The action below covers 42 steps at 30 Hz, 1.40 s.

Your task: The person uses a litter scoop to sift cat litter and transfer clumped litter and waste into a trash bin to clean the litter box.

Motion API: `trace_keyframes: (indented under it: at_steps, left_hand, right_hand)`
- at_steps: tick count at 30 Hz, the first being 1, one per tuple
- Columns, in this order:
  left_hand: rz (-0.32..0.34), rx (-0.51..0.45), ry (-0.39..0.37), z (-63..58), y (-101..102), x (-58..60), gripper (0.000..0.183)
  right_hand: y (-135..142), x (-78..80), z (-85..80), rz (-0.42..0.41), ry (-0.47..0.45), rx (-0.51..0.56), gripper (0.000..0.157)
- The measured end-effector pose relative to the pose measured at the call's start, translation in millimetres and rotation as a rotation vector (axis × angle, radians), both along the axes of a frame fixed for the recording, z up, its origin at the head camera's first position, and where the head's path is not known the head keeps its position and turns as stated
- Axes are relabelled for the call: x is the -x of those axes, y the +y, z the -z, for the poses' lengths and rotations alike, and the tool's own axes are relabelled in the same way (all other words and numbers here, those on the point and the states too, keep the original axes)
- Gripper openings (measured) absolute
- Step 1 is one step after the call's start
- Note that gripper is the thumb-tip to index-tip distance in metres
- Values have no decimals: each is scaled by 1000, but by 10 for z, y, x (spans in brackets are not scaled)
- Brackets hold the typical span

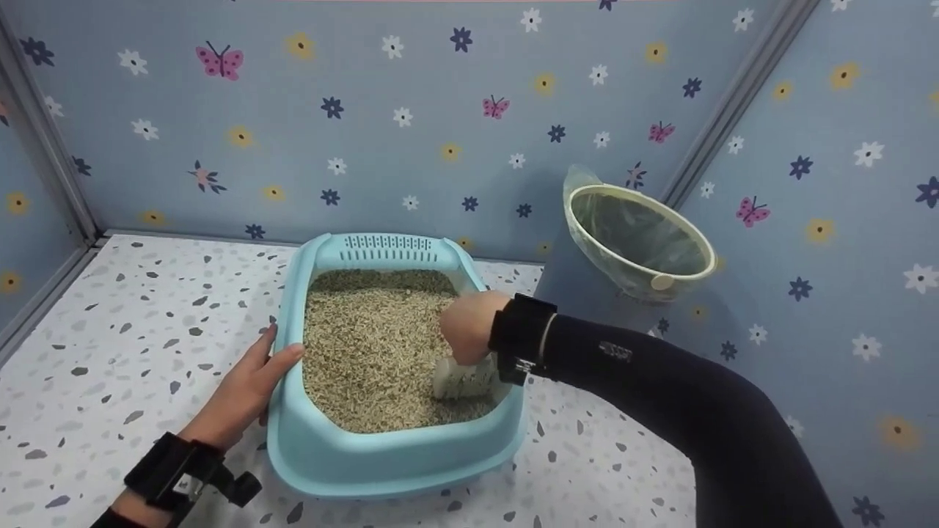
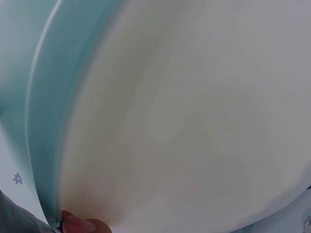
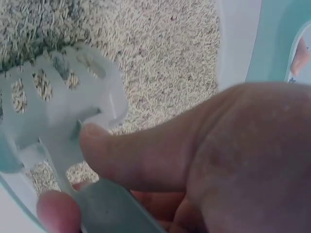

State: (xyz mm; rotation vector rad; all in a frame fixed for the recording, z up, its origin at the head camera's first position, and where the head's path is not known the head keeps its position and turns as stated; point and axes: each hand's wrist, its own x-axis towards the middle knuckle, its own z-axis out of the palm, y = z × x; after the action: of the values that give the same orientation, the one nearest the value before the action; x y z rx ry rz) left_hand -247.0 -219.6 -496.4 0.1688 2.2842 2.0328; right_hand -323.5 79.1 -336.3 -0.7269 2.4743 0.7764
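A light blue litter box point(image 1: 389, 463) stands on the speckled floor, spread with pale pellet litter point(image 1: 370, 337). My left hand point(image 1: 242, 385) grips its left side, thumb over the rim and fingers along the outer wall. In the left wrist view the wall fills most of the picture, with a fingertip point(image 2: 80, 224) at the bottom edge. My right hand point(image 1: 473, 324) holds a slotted litter scoop point(image 3: 63, 104) by its handle, thumb pressed along the top. The scoop's head lies at the litter near the box's right front corner, slots toward the pellets.
A cream-rimmed bin point(image 1: 638, 273) lined with a clear bag point(image 1: 583, 180) stands at the right, by the corner of the walls. Behind the box rises a blue wall point(image 1: 411, 73) with flowers and butterflies. White speckled floor point(image 1: 147, 352) extends to the left.
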Motion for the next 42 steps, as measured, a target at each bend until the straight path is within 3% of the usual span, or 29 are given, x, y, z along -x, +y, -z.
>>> trace_keyframes:
  at_steps: [7, 13, 20, 27, 36, 42]
  left_hand:
    - [-13, 8, -5, -2, -21, -6, 82]
    - [6, -21, 10, -18, 2, -7, 79]
    - [3, -32, 14, -24, 9, -11, 80]
    - [5, -19, 19, -3, 1, 0, 78]
    - [0, -13, 16, 5, -3, -11, 79]
    - [0, -9, -4, -19, 0, -9, 82]
  right_hand:
    - [-31, 0, 50, 11, 31, 110, 39]
    - [-89, 98, 3, 28, -61, 87, 45]
    - [-106, 242, 7, 49, -105, 80, 45]
    - [-118, 235, 84, 77, -54, 76, 46]
    - [-150, 46, 62, -43, 7, 146, 51]
    - [-68, 159, 191, 24, 62, 235, 57]
